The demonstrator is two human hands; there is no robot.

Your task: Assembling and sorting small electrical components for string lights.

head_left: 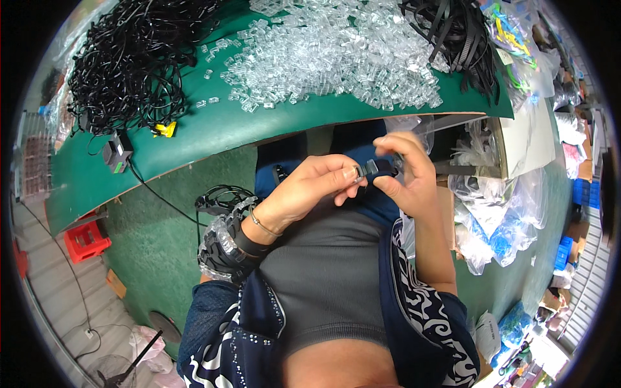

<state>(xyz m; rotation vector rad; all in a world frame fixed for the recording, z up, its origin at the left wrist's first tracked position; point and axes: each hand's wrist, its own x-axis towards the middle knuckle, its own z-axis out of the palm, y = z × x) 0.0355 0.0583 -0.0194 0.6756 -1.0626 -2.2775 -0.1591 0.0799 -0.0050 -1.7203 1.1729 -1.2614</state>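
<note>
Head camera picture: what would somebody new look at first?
Probably the shiny heap of clear pieces in the far middle of the green table, then the tangle of black cords on its left. Next, near the picture's centre, the left hand pinches a small dark item beside the right hand.

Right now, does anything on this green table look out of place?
Slightly: a few loose clear pieces lie apart from the big clear heap, toward the black cords. Nothing looks plainly damaged.

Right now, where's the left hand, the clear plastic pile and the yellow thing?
Left hand (314, 182): head view, thumb side.
Clear plastic pile (333, 61): head view, its middle.
Yellow thing (167, 130): head view, its middle.
</note>
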